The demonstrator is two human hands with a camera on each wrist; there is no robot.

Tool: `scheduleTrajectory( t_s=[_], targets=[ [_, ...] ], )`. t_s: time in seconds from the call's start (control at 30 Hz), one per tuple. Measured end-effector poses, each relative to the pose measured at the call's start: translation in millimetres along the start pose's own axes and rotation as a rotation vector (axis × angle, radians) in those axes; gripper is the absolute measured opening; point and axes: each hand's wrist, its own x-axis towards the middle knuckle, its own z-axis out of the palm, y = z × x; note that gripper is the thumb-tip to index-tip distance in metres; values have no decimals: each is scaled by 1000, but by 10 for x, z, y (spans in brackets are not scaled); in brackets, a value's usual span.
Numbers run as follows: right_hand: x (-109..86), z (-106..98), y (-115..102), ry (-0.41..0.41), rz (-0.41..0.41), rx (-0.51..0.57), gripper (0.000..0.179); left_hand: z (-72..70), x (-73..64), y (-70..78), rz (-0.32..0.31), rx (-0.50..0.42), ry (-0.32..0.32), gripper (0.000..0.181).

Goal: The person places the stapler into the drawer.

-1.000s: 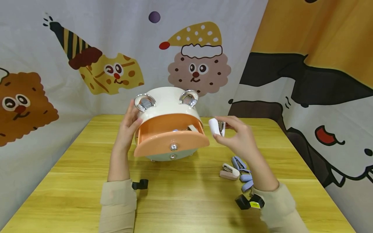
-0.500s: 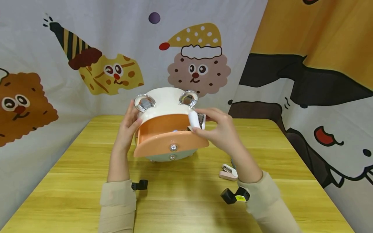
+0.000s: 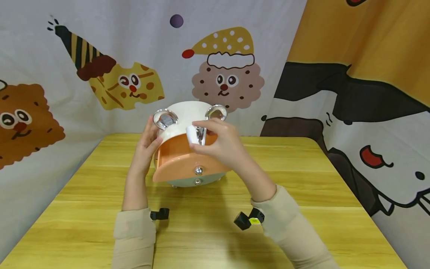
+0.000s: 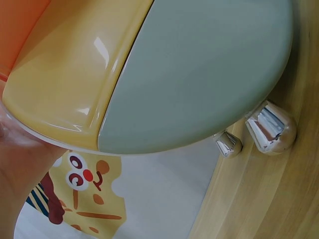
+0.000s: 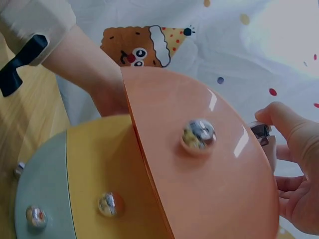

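Observation:
In the head view my left hand holds the left side of a round white drawer box, thumb near its front edge and fingers along its side. The orange top drawer is pulled out. Over the opening, my right hand pinches a small white stapler between thumb and fingers. The drawer's inside is mostly hidden by that hand. In the right wrist view the orange front covers part of the stapler. A yellow drawer and a green drawer below are shut.
Two silver ring-like ears top the box, and silver feet hold it up on the wooden table. My right forearm crosses over the table's right part. A cartoon-printed curtain hangs behind.
My right hand has carried the white stapler leftward from beside the box to over the drawer opening. The pink and blue staplers on the table are now behind my right arm. My left hand stays put.

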Motion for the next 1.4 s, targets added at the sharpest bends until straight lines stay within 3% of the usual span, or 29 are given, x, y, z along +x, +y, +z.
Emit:
scheduleTrajectory(
  t_s=[0.47,0.87,1.1,1.4],
  targets=[
    [139,272,-220,-110,80,-157,52,-3,-8,7,-2,-11,0,66],
    [143,305,-249,-186,84,-204,56,3,-3,-12,39,-32,-10,66],
    [123,303,-224,-165,59,-208,54,-1,-1,-39,57,-49,-22,66],
    [72,277,-214,-42,6,-124,52,-5,-4,-26,36,-29,-17,65]
  ],
)
